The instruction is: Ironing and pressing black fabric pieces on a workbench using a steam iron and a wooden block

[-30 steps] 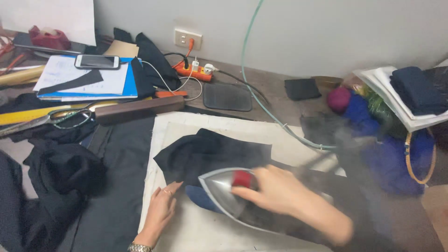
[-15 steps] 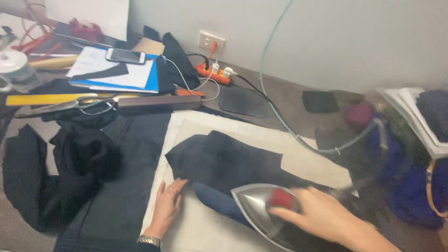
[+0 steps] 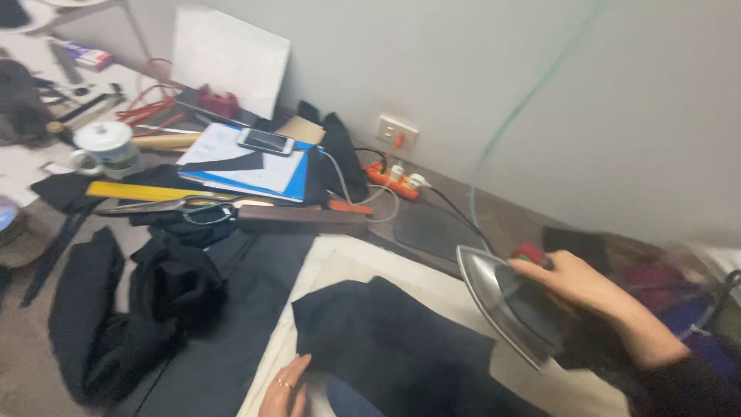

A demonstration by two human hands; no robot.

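Observation:
My right hand [image 3: 580,283] grips the handle of a steam iron [image 3: 509,305], lifted off the cloth and tilted so its shiny soleplate faces left. A dark piece of fabric [image 3: 394,340] lies spread on a pale pressing cloth [image 3: 343,266]. My left hand [image 3: 285,388] rests flat at the fabric's near left edge, fingers together, a ring on one finger. A thin green hose [image 3: 517,108] runs from the iron up the wall.
Dark garments [image 3: 147,309] are heaped at the left. Behind them lie scissors [image 3: 181,207], a yellow ruler [image 3: 147,191], a wooden block [image 3: 301,220], a phone [image 3: 265,140] on blue folders, a mug [image 3: 104,147], an orange power strip [image 3: 390,179] and a grey mat [image 3: 432,228].
My right hand has lifted the iron off the fabric and carried it to the right, tipping it up. The view has swung left. My left hand stays on the fabric.

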